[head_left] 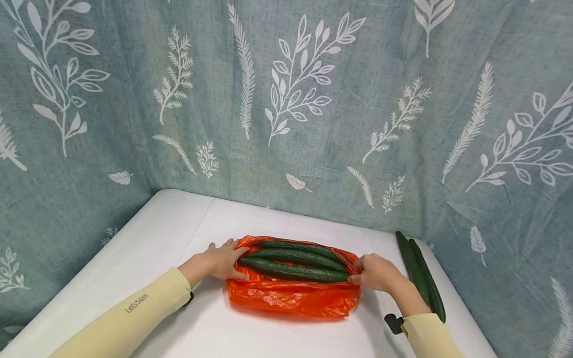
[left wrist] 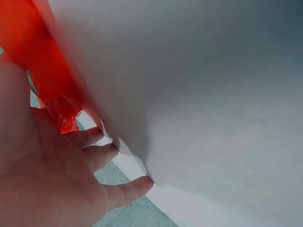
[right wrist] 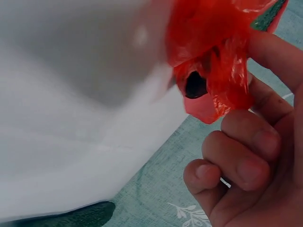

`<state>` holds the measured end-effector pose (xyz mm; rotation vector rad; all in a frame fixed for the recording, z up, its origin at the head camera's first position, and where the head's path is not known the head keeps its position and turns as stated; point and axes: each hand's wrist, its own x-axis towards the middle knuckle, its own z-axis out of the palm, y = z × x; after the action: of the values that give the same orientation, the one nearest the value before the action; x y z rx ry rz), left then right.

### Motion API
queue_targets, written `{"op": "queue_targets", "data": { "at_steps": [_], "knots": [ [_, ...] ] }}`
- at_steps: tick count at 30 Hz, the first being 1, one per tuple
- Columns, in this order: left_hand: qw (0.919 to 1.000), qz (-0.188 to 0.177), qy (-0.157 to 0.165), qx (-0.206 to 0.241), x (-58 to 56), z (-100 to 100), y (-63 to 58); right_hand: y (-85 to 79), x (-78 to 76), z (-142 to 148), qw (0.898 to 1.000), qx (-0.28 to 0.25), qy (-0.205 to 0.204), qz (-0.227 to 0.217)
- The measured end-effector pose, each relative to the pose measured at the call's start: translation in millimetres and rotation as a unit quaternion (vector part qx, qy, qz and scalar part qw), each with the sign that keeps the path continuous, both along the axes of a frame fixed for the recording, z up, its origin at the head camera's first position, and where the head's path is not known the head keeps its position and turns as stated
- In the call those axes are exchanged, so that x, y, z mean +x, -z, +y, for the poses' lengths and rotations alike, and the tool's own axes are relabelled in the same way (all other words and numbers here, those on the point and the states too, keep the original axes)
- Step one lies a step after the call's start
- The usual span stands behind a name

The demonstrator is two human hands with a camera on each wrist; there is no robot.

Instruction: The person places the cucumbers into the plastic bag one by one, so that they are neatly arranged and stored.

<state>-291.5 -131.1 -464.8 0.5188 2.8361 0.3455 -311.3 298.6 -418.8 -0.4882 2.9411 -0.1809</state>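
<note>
A red plastic bag [head_left: 291, 300] lies on the table with its mouth spread wide. Several long green cucumbers [head_left: 293, 271] rest side by side in it. At the bag's left end is my left hand [head_left: 222, 259], its fingers spread and its thumb across the bag's edge. In the left wrist view, three fingers [left wrist: 128, 191] reach out straight against the white surface. My right hand [head_left: 377, 272] pinches the bag's right edge between thumb and forefinger. Its other fingers curl in the right wrist view, where a dark cucumber tip shows through an opening in the red plastic [right wrist: 213, 90].
Two more cucumbers [head_left: 420, 276] lie together at the table's right edge, beyond my right wrist. A white cloth covers the table [head_left: 179, 238]. Blue-green curtains [head_left: 215, 99] with white leaf prints hang behind it and on both sides.
</note>
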Motion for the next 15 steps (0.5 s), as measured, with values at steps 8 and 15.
{"op": "queue_targets", "data": {
  "at_steps": [8, 15],
  "knots": [
    [1.0, -0.006, -0.001, 0.003, -3.1, -0.7, -2.5, 0.2, -0.1, -4.8, 0.998, 0.035, 0.002, 0.058],
    [0.9999, -0.011, 0.006, 0.002, -11.6, -0.7, -5.0, 12.2, -1.2, -1.1, 0.999, 0.02, 0.025, 0.034]
  ]
}}
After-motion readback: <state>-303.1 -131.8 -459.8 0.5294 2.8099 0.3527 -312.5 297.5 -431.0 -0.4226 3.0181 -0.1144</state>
